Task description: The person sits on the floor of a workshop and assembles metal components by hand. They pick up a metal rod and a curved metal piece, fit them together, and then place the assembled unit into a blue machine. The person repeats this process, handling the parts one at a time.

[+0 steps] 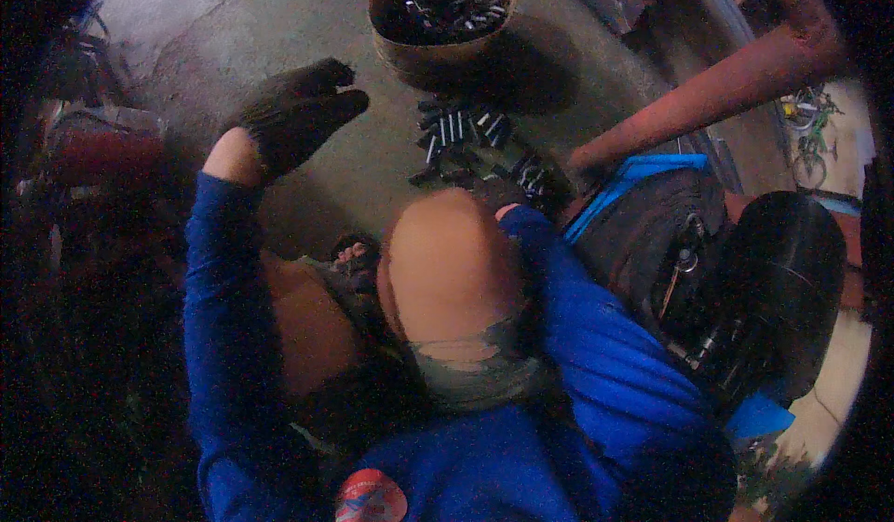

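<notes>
My left hand [296, 115], in a dark knit glove, is lifted above the concrete floor with fingers stretched out and nothing in it. My right hand [503, 189], also in a dark glove, reaches past my bare knee [447, 261] into a pile of small dark metal parts [466, 135] on the floor. The knee hides most of that hand, so its grip is unclear. A round brown bowl [438, 56] holding more of the dark parts stands just beyond the pile.
A red-brown pipe [736, 75] slants across the right. Below it sit a blue piece [652, 166] and black rounded machine parts [782, 261]. My sandalled foot [352, 254] rests between my knees. Dark clutter lies at the left [93, 145].
</notes>
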Available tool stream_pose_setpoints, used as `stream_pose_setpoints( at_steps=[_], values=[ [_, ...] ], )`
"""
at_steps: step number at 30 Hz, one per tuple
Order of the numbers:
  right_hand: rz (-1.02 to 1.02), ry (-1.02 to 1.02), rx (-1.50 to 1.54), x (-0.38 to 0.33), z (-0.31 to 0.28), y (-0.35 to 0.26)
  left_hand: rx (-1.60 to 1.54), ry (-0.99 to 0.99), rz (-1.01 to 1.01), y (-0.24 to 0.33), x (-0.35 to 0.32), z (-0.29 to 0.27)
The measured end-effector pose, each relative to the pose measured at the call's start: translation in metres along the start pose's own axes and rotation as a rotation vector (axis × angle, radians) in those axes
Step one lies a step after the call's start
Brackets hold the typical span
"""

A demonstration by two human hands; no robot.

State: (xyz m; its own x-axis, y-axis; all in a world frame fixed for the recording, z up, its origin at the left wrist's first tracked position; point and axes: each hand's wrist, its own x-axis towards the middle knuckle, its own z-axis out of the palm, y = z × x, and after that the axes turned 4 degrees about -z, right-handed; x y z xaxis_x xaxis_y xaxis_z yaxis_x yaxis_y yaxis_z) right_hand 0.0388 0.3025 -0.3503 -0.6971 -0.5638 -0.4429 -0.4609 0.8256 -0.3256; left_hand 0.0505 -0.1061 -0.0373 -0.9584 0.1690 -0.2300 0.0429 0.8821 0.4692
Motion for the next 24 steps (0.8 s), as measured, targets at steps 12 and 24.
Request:
stream_pose_setpoints(
  at_steps=[12,24],
  values=[
    [0.001,0.206,-0.171,0.006,-0.216,-0.028,-0.248,0.056,0.166,0.039,0.021,0.018],
    [-0.193,0.964,0.167,-0.140,-0.376,-0.182,-1.128,0.145,0.270,0.165,0.070,0.028]
  ],
)
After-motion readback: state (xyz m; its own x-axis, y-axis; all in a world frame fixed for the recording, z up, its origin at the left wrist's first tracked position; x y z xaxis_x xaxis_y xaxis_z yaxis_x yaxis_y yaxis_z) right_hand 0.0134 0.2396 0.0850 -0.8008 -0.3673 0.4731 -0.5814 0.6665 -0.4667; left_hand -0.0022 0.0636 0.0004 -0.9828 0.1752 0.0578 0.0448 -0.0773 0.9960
